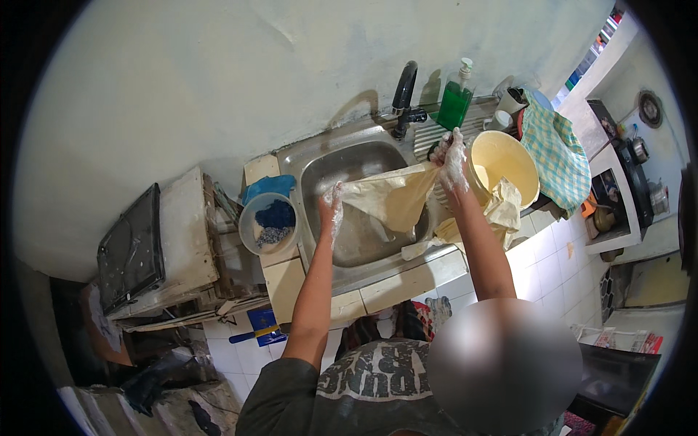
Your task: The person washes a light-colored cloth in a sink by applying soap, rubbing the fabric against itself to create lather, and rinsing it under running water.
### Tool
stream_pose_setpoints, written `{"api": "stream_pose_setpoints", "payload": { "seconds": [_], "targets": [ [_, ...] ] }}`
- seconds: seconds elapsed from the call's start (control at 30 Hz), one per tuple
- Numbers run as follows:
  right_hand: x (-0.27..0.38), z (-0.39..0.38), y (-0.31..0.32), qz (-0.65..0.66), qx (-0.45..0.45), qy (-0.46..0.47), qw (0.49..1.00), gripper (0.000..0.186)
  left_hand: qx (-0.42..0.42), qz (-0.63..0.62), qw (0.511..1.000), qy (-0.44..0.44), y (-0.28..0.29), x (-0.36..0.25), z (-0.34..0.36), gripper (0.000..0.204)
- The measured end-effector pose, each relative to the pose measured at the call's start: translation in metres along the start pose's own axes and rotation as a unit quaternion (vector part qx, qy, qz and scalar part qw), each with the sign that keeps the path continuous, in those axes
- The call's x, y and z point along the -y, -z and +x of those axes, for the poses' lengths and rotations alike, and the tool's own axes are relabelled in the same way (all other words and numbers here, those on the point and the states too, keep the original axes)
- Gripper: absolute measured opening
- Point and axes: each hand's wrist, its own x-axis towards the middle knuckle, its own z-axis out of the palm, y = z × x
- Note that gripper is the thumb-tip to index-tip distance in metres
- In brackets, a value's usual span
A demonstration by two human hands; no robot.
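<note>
Cream-coloured cloth (392, 200) is stretching between our hands over the steel sink (320, 163) at the frame's centre. We are gripping one corner with the soapy left hand (332, 207), fingers closed on it, and pinching the other with the right hand (449, 158), raised beside the yellow bowl (509, 156) on the counter (407, 280).

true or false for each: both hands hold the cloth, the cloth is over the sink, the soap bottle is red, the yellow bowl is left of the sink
1. Both hands, left hand and right hand, hold the pale yellow cloth. True.
2. The cloth is stretched over the steel sink. True.
3. The soap bottle by the black tap is red. False: it is green.
4. The yellow bowl sits left of the sink. False: it is to the right; a blue-filled tub sits on the left.
</note>
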Motion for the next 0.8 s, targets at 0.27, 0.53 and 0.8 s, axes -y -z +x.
{"api": "stream_pose_setpoints", "payload": {
  "seconds": [0.27, 0.53, 0.8],
  "targets": [
    [-0.021, -0.027, 0.01, -0.44, 0.222, 0.138, 0.859, 0.027, -0.033, -0.026, 0.999, 0.013, 0.002, 0.021, 0.015, 0.032],
    [-0.085, -0.05, -0.002, -0.781, 0.433, 0.231, 0.387, 0.012, -0.045, 0.276, 0.949, -0.144, 0.028, 0.059, 0.037, 0.042],
    [-0.09, -0.025, 0.025, -0.836, 0.406, 0.214, 0.299, 0.008, 0.189, -0.048, 0.88, 0.433, -0.005, 0.069, -0.048, 0.096]
  ]
}}
